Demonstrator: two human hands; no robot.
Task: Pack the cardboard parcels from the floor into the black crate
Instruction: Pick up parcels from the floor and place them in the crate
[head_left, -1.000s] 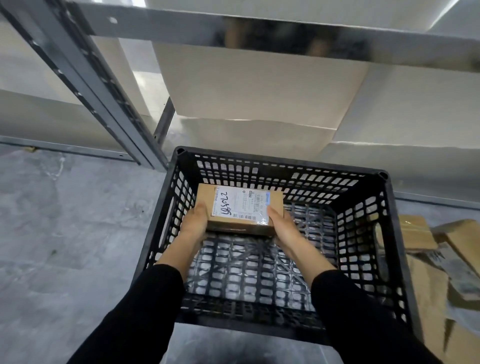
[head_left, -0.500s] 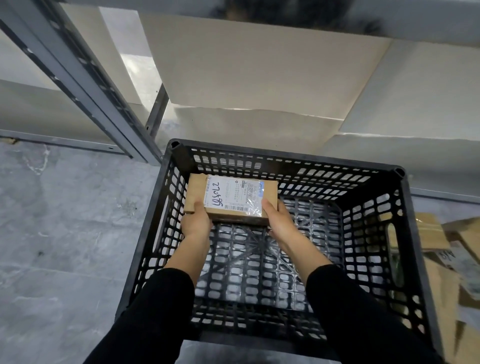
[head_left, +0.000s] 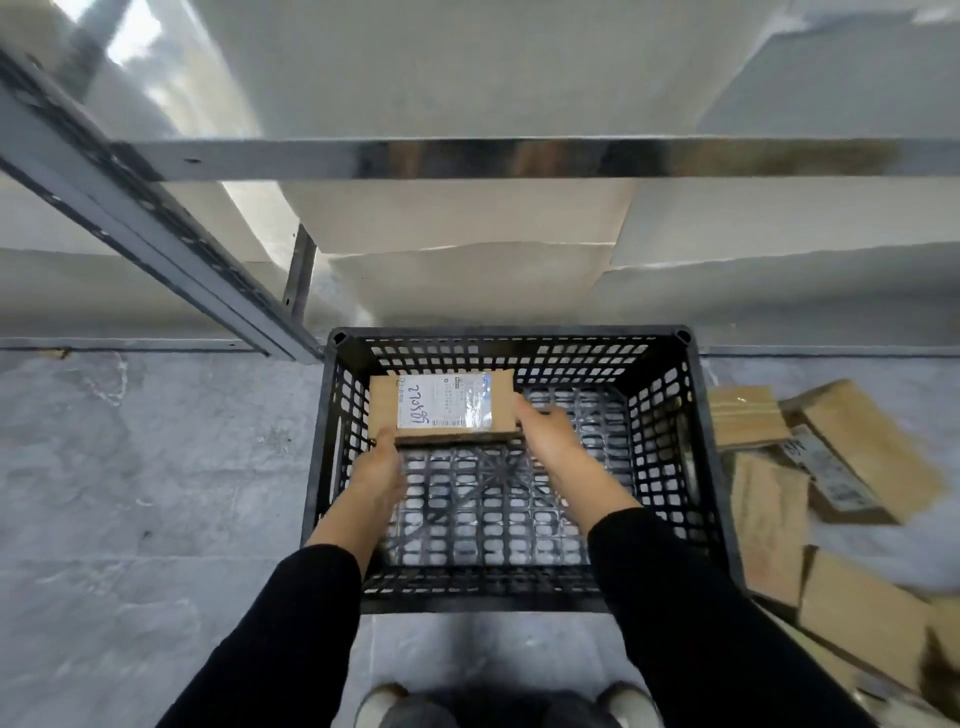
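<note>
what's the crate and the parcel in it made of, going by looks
Black crate: looks like moulded plastic, matte, its walls and floor a regular grid of cut-outs. Parcel: brown corrugated cardboard by its look, dull finish, with a white printed label under glossy clear tape or film that catches the light.

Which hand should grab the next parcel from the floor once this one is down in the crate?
The right hand, probably. The loose parcels lie on the floor beside the right wall of the black crate, on that hand's side. The left hand sits by the crate's left wall and would have to cross over.
</note>
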